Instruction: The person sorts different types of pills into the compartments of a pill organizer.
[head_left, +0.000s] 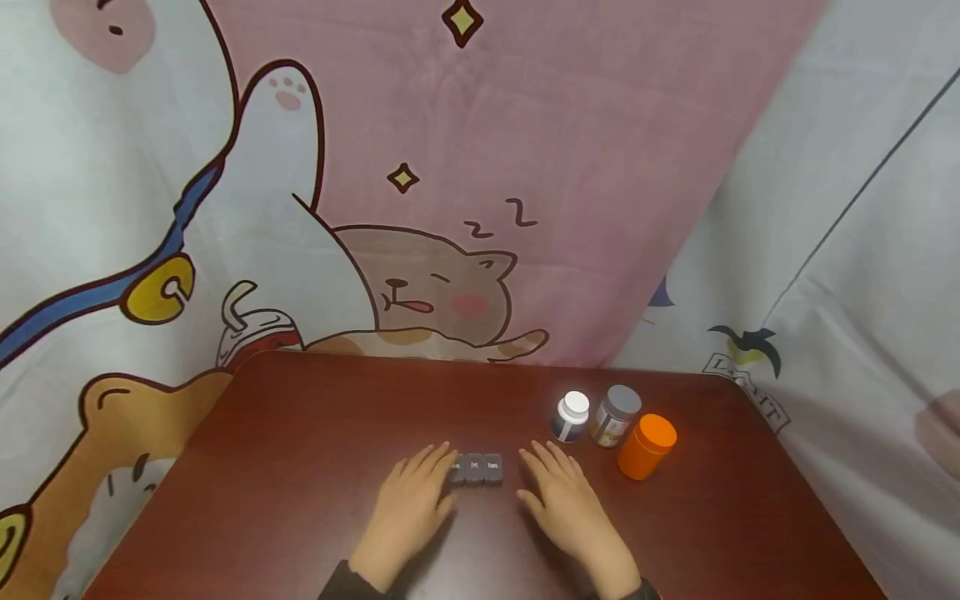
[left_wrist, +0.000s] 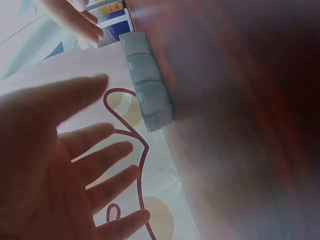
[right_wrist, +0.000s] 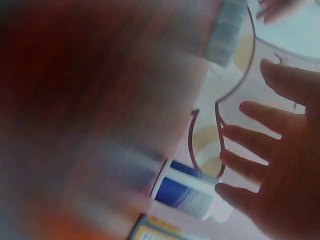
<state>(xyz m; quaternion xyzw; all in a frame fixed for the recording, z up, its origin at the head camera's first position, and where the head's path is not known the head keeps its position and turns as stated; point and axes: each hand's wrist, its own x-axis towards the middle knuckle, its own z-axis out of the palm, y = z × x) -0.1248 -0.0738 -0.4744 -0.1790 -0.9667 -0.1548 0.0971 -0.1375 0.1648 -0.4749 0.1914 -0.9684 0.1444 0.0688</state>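
Note:
A small grey pill organizer [head_left: 475,469] with lettered lids lies on the table between my two hands. Nearest its left end is my left hand [head_left: 408,507], fingers spread and straight, its fingertips overlapping that end in the head view. My right hand [head_left: 564,502] hovers to the right of the organizer, palm down, fingers extended and holding nothing. Beyond it stand a white-capped bottle [head_left: 572,416], a grey-lidded bottle [head_left: 616,415] and an orange bottle [head_left: 647,447]. In the left wrist view the organizer [left_wrist: 146,82] shows several joined compartments, all lids down.
The dark red-brown table [head_left: 315,433] has its far edge against a hanging cloth [head_left: 600,125] printed with cartoon animals. More white cloth [head_left: 862,275] hangs along the right side.

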